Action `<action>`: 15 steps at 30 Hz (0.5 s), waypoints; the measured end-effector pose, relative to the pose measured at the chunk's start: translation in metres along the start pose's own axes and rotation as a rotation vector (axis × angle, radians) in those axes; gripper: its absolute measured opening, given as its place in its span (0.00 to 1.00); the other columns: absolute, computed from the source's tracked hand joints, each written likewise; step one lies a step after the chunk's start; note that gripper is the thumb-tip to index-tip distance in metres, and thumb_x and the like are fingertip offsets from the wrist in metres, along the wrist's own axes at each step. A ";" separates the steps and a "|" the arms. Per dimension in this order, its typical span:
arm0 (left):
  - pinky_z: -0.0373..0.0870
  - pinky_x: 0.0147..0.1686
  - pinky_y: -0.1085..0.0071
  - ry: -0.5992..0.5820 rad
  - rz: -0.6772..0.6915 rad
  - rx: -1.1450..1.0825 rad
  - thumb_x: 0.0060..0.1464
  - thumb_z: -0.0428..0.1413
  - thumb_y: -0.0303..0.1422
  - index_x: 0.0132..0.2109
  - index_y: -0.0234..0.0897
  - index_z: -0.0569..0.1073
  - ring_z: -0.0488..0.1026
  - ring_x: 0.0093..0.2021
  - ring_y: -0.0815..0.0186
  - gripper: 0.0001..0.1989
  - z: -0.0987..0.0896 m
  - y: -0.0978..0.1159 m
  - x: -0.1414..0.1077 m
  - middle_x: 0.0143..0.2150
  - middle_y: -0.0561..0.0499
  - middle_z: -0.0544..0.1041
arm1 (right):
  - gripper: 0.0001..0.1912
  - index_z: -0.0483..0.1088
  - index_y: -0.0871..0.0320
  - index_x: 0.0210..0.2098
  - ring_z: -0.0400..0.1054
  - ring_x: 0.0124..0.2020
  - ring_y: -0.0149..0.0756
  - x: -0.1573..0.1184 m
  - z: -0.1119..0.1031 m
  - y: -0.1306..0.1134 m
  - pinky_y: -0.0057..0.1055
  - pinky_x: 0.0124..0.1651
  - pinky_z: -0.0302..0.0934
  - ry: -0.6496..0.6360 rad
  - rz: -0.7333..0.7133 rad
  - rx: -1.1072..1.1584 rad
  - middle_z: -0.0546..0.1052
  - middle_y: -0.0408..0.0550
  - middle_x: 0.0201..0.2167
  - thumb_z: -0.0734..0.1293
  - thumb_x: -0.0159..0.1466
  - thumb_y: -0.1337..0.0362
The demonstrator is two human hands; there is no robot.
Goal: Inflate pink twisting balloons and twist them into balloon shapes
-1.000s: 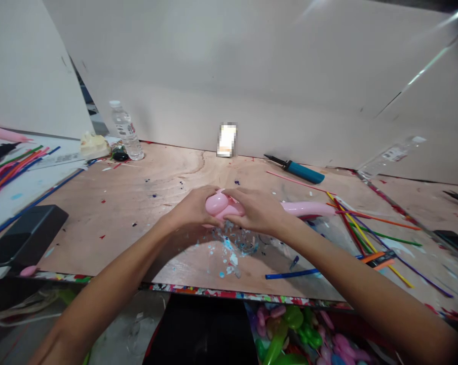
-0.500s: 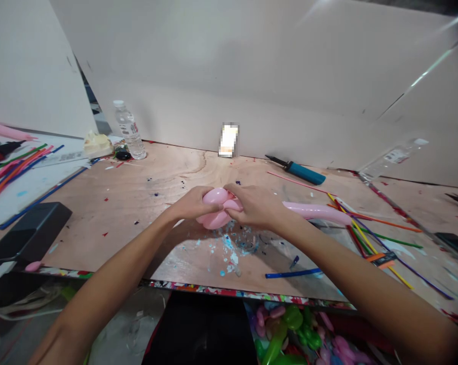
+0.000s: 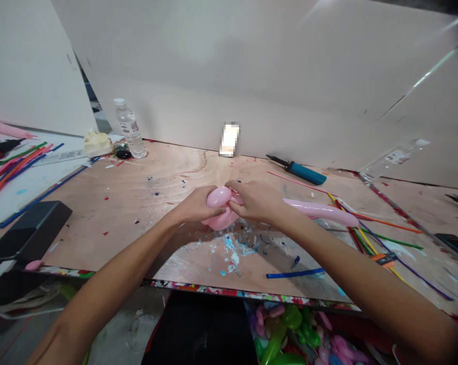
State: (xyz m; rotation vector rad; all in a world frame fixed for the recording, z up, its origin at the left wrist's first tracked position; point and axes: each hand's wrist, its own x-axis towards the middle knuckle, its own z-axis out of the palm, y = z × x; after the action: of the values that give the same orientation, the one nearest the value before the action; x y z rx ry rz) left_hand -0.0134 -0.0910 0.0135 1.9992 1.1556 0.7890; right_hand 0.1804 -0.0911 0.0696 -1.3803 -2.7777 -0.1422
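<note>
Two hands (image 3: 229,205) grip one pink balloon (image 3: 320,212) beside one pump (image 3: 299,171)

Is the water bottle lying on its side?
No, the water bottle stands upright with its cap on top, at the table's far left.

A water bottle (image 3: 129,129) and a blue hand pump (image 3: 299,171) sit at the table's (image 3: 168,177) back edge.

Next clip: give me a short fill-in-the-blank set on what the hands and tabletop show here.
1. Both the left hand and right hand grip a long twisted balloon coloured ____.
2. The balloon's untwisted tail stretches toward the person's ____ side.
3. The clear plastic water bottle stands ____ on the wooden table.
4. The hand pump by the wall has a ____ barrel.

Missing words: pink; right; upright; blue
</note>
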 end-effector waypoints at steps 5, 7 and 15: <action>0.67 0.32 0.69 0.001 -0.003 -0.034 0.38 0.62 0.36 0.44 0.36 0.70 0.72 0.36 0.63 0.23 0.006 -0.002 0.000 0.40 0.50 0.76 | 0.15 0.66 0.54 0.46 0.67 0.31 0.39 0.000 0.003 0.002 0.31 0.28 0.43 0.009 -0.005 -0.006 0.77 0.50 0.34 0.58 0.61 0.58; 0.66 0.32 0.69 0.036 -0.007 -0.008 0.39 0.62 0.36 0.43 0.36 0.70 0.72 0.35 0.63 0.21 0.007 -0.005 0.002 0.38 0.50 0.75 | 0.16 0.65 0.54 0.47 0.67 0.31 0.39 0.001 0.003 0.002 0.31 0.27 0.43 0.017 0.004 -0.001 0.77 0.50 0.35 0.58 0.61 0.58; 0.67 0.35 0.67 -0.043 0.044 0.041 0.42 0.61 0.39 0.45 0.36 0.69 0.71 0.38 0.62 0.22 -0.008 -0.009 0.003 0.41 0.50 0.75 | 0.18 0.67 0.54 0.49 0.68 0.31 0.39 0.002 -0.001 0.001 0.30 0.28 0.47 -0.010 0.004 0.053 0.78 0.50 0.36 0.57 0.63 0.56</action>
State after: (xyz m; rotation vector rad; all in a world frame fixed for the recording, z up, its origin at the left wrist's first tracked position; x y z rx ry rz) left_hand -0.0225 -0.0827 0.0119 2.0712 1.1150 0.7465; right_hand 0.1801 -0.0887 0.0711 -1.3788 -2.7650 -0.0616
